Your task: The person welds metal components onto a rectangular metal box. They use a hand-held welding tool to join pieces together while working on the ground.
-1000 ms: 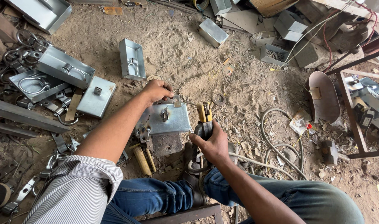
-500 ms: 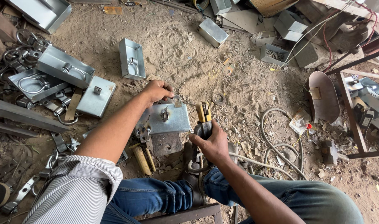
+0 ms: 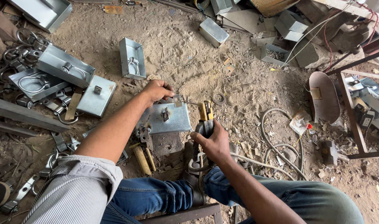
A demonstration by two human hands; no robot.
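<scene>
Left hand: closed on the far edge of the metal plate, steadying it on the dirt floor. Right hand: gripping electrode holder, rod tip seemingly at the plate's small tab.

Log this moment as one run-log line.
left hand: pressing small tab on metal plate | right hand: gripping yellow-jawed electrode holder | ground: sandy, metal boxes scattered

grey metal plate, yellow electrode holder, striped sleeve
</scene>
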